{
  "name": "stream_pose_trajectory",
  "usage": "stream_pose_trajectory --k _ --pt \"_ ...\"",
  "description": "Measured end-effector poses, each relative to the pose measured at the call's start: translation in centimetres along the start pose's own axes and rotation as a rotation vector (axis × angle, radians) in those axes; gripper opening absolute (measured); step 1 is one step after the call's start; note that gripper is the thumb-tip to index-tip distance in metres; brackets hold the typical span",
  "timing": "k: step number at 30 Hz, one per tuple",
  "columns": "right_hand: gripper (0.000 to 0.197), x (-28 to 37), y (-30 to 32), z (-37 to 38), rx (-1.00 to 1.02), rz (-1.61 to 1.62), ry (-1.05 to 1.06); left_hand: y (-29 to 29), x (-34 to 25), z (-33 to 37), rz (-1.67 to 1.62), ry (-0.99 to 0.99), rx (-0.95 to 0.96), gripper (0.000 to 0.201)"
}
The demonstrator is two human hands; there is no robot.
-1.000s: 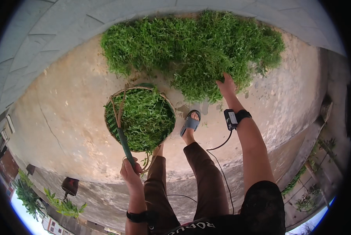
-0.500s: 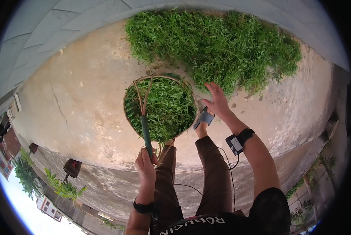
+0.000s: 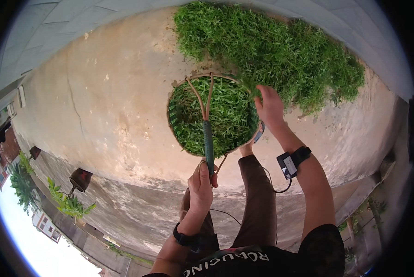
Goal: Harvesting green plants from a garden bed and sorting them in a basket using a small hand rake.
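My left hand [image 3: 201,187] is closed around the dark green wrapped handle [image 3: 208,143] of a round woven basket [image 3: 171,121]. The handle forks into two bare stalks that meet the far rim. Loose leafy green stems [image 3: 225,113] fill much of the basket. At its right rim is my right hand [image 3: 270,108], with the thumb apart from bent fingers. A few sprigs show beside those fingertips; whether they touch the hand is unclear. Just beyond lies a large heap of the same greens [image 3: 281,55] on the floor.
Worn, stained concrete [image 3: 110,111] lies underfoot, with a crack at the left. A grey wall [image 3: 77,27] curves along the far side. My legs [image 3: 257,198] stand close behind the basket. A dark plant pot [image 3: 81,179] sits at the lower left. A cable hangs from my right wrist device [image 3: 287,166].
The basket and my left hand have shifted right and slightly away from me, nearer the heap. My right hand has moved right and its fingers have bent inward toward the rim.
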State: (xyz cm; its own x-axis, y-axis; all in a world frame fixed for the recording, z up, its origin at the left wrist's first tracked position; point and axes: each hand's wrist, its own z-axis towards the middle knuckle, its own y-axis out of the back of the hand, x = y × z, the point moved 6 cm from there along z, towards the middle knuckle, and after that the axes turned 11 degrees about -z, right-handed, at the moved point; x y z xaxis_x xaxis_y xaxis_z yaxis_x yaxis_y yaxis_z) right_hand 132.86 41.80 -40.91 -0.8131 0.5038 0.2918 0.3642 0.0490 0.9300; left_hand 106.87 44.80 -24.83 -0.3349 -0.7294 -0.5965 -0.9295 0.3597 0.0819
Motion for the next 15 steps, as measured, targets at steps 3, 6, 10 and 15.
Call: stream_pose_trajectory --k 3,6,10,15 --pt "0.064 12.6 -4.7 -6.9 0.351 0.244 0.302 -0.3 -1.2 -1.1 -0.067 0.047 0.066 0.042" --pt "0.073 17.2 -9.1 -10.6 0.49 -0.019 0.492 0.1 -2.8 -2.2 -0.106 0.04 0.07 0.042" --pt "0.063 17.6 -12.6 -9.9 0.415 -0.103 0.338 2.6 -3.4 -3.3 -0.052 0.05 0.026 0.045" --pt "0.046 14.5 -9.1 -7.7 0.263 0.533 0.145 5.0 -3.9 -2.2 -0.076 -0.009 -0.022 0.043"
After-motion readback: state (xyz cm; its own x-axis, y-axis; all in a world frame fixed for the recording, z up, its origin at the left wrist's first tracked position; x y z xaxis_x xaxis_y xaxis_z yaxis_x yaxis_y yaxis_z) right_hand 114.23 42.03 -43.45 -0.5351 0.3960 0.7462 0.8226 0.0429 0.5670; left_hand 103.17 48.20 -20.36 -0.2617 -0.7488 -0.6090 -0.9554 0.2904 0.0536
